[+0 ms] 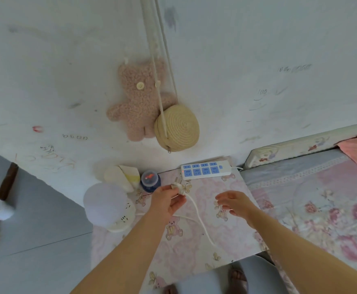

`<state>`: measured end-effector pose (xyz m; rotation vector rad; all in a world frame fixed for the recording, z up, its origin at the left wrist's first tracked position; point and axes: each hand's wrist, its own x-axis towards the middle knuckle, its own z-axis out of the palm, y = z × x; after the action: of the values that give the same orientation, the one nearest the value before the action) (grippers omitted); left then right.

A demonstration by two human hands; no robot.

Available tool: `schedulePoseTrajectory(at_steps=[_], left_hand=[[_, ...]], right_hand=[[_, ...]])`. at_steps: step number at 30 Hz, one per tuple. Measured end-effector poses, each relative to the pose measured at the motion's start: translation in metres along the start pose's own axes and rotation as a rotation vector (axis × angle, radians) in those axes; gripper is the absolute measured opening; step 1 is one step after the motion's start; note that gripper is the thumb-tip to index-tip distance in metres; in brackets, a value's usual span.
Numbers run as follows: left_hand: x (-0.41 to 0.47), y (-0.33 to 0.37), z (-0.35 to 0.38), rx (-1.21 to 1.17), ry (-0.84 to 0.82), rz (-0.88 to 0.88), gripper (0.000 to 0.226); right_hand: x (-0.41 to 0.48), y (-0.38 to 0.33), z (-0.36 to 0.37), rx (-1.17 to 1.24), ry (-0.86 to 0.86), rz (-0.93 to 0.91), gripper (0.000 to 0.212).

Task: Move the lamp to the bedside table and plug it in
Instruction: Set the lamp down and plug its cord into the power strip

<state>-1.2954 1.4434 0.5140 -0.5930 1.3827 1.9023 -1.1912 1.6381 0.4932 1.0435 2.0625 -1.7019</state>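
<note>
The lamp, with a round pale globe on a white base, stands at the left edge of the bedside table, which is covered in a pink teddy-print cloth. Its white cord runs across the cloth. My left hand grips the white plug at the cord's end, prongs toward the wall. A white and blue power strip lies at the table's back edge, a little beyond the plug. My right hand hovers over the cloth to the right, fingers apart, holding nothing.
A blue jar and white and yellow bottles sit at the back left of the table. A plush bear and a woven round bag hang on the wall above. The bed lies right of the table.
</note>
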Motion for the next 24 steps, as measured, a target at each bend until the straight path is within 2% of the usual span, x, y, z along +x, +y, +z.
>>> schedulePoseTrajectory(at_steps=[6,13,18,22,24], left_hand=[[0.022,-0.028,0.05,0.065,0.101,0.067,0.028],[0.058,-0.06,0.108,-0.017,0.244,0.138,0.024],[0.075,-0.074,0.13,0.063,0.301,0.151,0.01],[0.096,-0.08,0.139,0.226,0.334,0.206,0.018],[0.114,-0.082,0.144,0.294,0.367,0.223,0.017]], right_hand=[[0.034,0.017,-0.048,-0.087,-0.085,-0.012,0.018],[0.083,0.029,-0.101,-0.206,-0.112,-0.058,0.024],[0.109,0.028,-0.125,-0.262,-0.135,-0.09,0.021],[0.133,0.029,-0.125,-0.312,-0.116,-0.154,0.015],[0.152,0.027,-0.122,-0.336,-0.095,-0.176,0.023]])
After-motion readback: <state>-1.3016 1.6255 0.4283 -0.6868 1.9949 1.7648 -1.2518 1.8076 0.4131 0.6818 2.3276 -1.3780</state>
